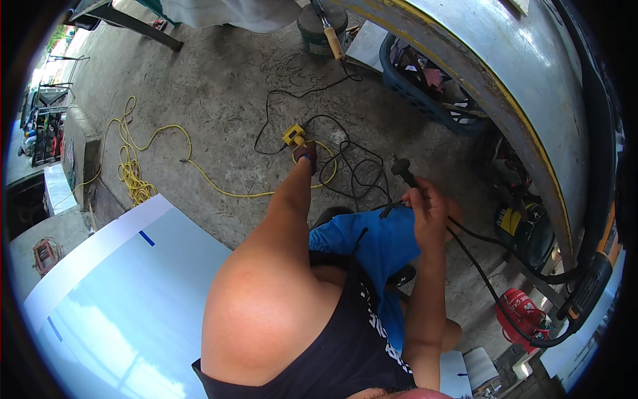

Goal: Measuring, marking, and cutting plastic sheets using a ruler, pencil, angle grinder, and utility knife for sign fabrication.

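Observation:
My left hand [306, 157] reaches down to the floor, closed on the yellow outlet box [293, 135] where its yellow cord [232, 195] comes out. The fingers are partly in shadow. Raised in front of my right knee, my right hand [427, 205] pinches a black plug [402, 169], its prongs pointing up and away from the box. From the plug a black cord [475, 261] runs right to a black tool with orange parts [590, 286]. Another black cord [268, 110] links the outlet box area with a wooden-handled iron [333, 44].
A green bucket [321, 32] supports the iron. The blue basket [430, 103] is full of odds and ends. A curved metal panel [525, 53] arches over the right side. At left lie a pale glossy panel [146, 286] and coiled yellow cord [135, 179]. A red container [521, 312] stands lower right.

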The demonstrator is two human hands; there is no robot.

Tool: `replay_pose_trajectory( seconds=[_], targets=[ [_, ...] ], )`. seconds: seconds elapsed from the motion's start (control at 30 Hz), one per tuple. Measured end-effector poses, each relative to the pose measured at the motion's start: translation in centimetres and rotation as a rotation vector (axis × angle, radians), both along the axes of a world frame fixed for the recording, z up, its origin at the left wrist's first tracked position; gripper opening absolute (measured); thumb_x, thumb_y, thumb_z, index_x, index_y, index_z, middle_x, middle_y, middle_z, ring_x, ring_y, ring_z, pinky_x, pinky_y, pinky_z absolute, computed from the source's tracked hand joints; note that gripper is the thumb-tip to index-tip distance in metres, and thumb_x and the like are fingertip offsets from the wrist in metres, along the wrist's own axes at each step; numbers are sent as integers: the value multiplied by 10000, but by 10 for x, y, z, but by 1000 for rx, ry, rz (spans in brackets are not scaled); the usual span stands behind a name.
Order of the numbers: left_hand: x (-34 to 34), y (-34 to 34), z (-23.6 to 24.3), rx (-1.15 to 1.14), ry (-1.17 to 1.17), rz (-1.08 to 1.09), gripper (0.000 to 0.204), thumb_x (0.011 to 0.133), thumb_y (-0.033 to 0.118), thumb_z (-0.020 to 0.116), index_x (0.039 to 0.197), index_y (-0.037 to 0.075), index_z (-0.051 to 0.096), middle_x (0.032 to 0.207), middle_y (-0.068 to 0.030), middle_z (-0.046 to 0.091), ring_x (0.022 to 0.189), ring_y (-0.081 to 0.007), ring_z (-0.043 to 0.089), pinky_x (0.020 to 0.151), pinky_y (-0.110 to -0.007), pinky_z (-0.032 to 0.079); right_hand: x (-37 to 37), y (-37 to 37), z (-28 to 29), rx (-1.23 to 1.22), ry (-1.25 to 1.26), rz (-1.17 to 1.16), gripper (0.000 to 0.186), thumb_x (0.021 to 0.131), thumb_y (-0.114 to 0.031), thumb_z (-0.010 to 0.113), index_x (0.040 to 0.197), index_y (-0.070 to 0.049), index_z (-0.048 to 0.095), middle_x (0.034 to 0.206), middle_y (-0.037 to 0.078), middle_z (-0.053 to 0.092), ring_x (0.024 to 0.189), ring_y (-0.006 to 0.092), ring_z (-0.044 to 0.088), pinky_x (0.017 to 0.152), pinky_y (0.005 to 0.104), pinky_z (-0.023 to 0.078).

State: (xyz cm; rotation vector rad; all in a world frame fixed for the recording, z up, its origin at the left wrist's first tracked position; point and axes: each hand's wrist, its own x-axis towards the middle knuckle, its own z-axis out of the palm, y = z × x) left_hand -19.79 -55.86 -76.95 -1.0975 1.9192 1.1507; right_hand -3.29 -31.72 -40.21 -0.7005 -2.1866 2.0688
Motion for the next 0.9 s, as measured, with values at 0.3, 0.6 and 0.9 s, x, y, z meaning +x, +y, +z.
replay_pose_trajectory(
  seconds=[0.3, 0.6, 0.9],
  targets=[
    [-16, -54, -19, 490, 139, 230, 492, 994, 355, 616, 1389, 79, 521, 1118, -103, 716, 827, -218, 679, 673, -356, 491, -4, -3, 5, -40, -19, 4, 264, 1051, -174, 617, 1232, 15, 647, 894, 31, 679, 801, 74, 582, 747, 233, 476],
    [29, -69, 153, 609, 371, -313, 375, 1003, 212, 646, 1358, 94, 623, 1224, -21, 703, 934, -113, 635, 812, -278, 492, -32, -9, -25, 83, 45, -1, 173, 1065, -131, 547, 1190, -14, 562, 1011, 66, 691, 916, 124, 619, 787, 284, 494],
    [31, -57, 256, 831, 383, -749, 308, 1040, 147, 604, 1323, 33, 650, 1256, -49, 690, 1062, -157, 642, 1017, -311, 479, -86, -22, -54, 545, -130, 216, 240, 1016, -178, 620, 1179, -14, 556, 1083, 220, 692, 1006, 360, 685, 860, 440, 524]
  ],
)
